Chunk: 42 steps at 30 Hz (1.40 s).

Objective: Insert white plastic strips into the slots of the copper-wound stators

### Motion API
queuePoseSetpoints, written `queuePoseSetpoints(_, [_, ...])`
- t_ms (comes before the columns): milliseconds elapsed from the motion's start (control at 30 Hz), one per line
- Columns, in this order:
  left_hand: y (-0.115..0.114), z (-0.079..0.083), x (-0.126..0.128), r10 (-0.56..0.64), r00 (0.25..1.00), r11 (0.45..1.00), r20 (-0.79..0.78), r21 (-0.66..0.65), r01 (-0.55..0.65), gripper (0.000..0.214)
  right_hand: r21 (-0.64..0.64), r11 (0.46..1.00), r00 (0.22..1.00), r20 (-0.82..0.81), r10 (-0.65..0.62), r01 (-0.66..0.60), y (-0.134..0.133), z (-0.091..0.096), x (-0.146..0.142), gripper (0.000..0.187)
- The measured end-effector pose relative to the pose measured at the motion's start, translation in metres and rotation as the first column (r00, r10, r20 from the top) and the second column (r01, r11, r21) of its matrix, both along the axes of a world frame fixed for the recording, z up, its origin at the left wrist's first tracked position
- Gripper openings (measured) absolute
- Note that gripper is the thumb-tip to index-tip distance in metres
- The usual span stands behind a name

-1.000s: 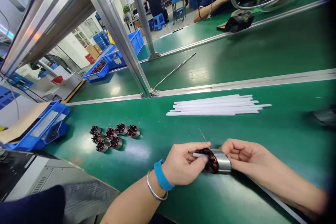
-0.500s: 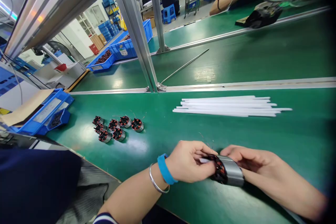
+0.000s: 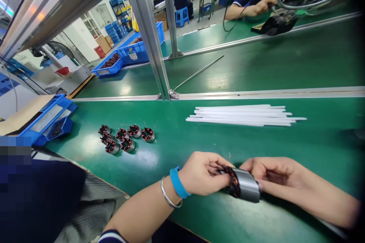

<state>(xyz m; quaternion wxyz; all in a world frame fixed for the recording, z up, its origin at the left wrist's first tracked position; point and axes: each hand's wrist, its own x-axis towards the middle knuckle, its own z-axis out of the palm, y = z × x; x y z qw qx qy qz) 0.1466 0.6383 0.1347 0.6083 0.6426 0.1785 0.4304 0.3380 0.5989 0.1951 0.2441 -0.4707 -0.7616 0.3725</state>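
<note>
Between my hands, low over the green bench, is a motor stator (image 3: 247,185) with a silver metal body and copper windings. It lies on its side, winding end toward my left hand (image 3: 203,174). That hand's fingers are closed at the winding end; the fingertips are partly hidden by the stator. My right hand (image 3: 281,178) has thumb and fingers closed on the stator's far end. Several more stators (image 3: 127,145) stand in a group on the bench to the left. Beyond my hands lies a bundle of thin white tubes (image 3: 242,115).
Blue bins (image 3: 57,119) stand at the bench's left end. A metal post (image 3: 149,41) rises from the rail behind the bench. A thin metal rod (image 3: 199,71) lies past the rail. Across the table are a co-worker's arm (image 3: 251,9) and a black device (image 3: 278,22).
The white piece that showed at my left fingertips is no longer visible. Both hands still hold the stator in nearly the same place. The co-worker's hand has come down toward the black device.
</note>
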Motion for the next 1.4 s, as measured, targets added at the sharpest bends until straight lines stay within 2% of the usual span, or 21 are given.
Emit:
queuePoseSetpoints(67, [0.002,0.0,-0.004,0.043,0.999,0.986,-0.012,0.164,-0.04,0.027,0.082,0.995,0.996,0.065,-0.058,0.053,0.013,0.011,0.001,0.037])
queuePoseSetpoints(100, [0.002,0.001,-0.007,0.103,0.994,0.954,-0.019,0.284,-0.094,0.024,0.222,0.969,0.984,0.119,-0.132,0.103,0.023,0.017,0.0,0.038])
queuePoseSetpoints(133, [0.002,0.003,-0.01,0.183,0.983,0.901,-0.027,0.405,-0.157,0.022,0.433,0.891,0.952,0.195,-0.235,0.132,0.034,0.022,-0.002,0.037])
queuePoseSetpoints(167, [0.002,0.006,-0.014,0.268,0.963,0.836,-0.03,0.505,-0.217,0.019,0.642,0.76,0.904,0.258,-0.341,0.103,0.047,0.027,-0.006,0.032])
queuePoseSetpoints(200, [0.001,0.008,-0.017,0.329,0.944,0.779,-0.029,0.572,-0.254,0.017,0.754,0.657,0.845,0.355,-0.401,-0.005,0.061,0.031,-0.011,0.028])
queuePoseSetpoints(233, [0.0,0.011,-0.019,0.346,0.938,0.753,-0.029,0.605,-0.259,0.014,0.796,0.593,0.767,0.454,-0.454,-0.12,0.074,0.034,-0.017,0.026])
queuePoseSetpoints(267, [0.0,0.012,-0.021,0.316,0.948,0.753,-0.029,0.615,-0.232,0.013,0.798,0.583,0.727,0.492,-0.479,-0.155,0.085,0.036,-0.023,0.024])
queuePoseSetpoints(367, [0.002,0.013,-0.021,0.078,0.996,0.86,0.033,0.504,-0.084,0.007,0.787,0.595,0.636,0.545,-0.547,-0.163,0.104,0.036,-0.041,0.015])
queuePoseSetpoints(467, [0.005,0.01,-0.017,-0.057,0.988,0.971,0.142,0.238,0.022,0.011,0.79,0.576,0.628,0.562,-0.539,-0.212,0.1,0.031,-0.046,0.01])
queuePoseSetpoints(600, [0.01,0.008,-0.015,-0.104,0.979,0.995,0.174,0.02,0.102,0.028,0.882,0.385,0.764,0.44,-0.472,-0.271,0.079,0.019,-0.032,0.009])
queuePoseSetpoints(633, [0.011,0.008,-0.016,-0.098,0.978,0.995,0.182,-0.008,0.101,0.026,0.9,0.368,0.8,0.394,-0.453,-0.234,0.072,0.016,-0.027,0.01])
queuePoseSetpoints(667, [0.012,0.007,-0.016,-0.09,0.975,0.995,0.201,-0.034,0.099,0.023,0.904,0.392,0.831,0.347,-0.434,-0.173,0.065,0.013,-0.022,0.01])
queuePoseSetpoints(700, [0.014,0.005,-0.016,-0.089,0.971,0.993,0.222,-0.058,0.104,0.025,0.885,0.457,0.862,0.297,-0.41,-0.087,0.056,0.012,-0.017,0.011])
queuePoseSetpoints(733, [0.015,0.004,-0.016,-0.096,0.965,0.99,0.244,-0.076,0.118,0.032,0.826,0.563,0.898,0.238,-0.369,0.012,0.046,0.011,-0.013,0.013])
queuePoseSetpoints(800, [0.018,0.002,-0.015,-0.156,0.952,0.976,0.262,-0.107,0.189,0.044,0.562,0.812,0.967,0.077,-0.242,0.159,0.025,0.012,-0.006,0.021])
queuePoseSetpoints(833, [0.018,0.002,-0.015,-0.198,0.949,0.964,0.244,-0.129,0.234,0.049,0.388,0.908,0.985,-0.006,-0.172,0.161,0.015,0.014,-0.003,0.026])
queuePoseSetpoints(867, [0.019,0.003,-0.014,-0.231,0.948,0.952,0.217,-0.152,0.267,0.053,0.243,0.961,0.991,-0.069,-0.118,0.132,0.006,0.016,-0.002,0.03])
queuePoseSetpoints(900, [0.019,0.003,-0.013,-0.245,0.95,0.944,0.196,-0.174,0.279,0.054,0.142,0.985,0.992,-0.098,-0.079,0.093,-0.002,0.018,-0.001,0.032])
queuePoseSetpoints(967, [0.019,0.005,-0.01,-0.216,0.958,0.945,0.186,-0.206,0.253,0.046,0.068,0.997,0.996,-0.089,-0.026,0.032,-0.012,0.021,0.0,0.034])
queuePoseSetpoints(1133, [0.018,0.007,-0.009,-0.124,0.969,0.951,0.213,-0.253,0.178,0.043,0.093,0.994,0.998,-0.025,-0.062,0.064,-0.014,0.022,-0.001,0.028])
queuePoseSetpoints(1400, [0.013,0.01,-0.01,-0.249,0.925,0.917,0.287,-0.237,0.32,0.04,0.128,0.976,0.981,-0.101,-0.164,0.177,-0.007,0.002,-0.018,0.026])
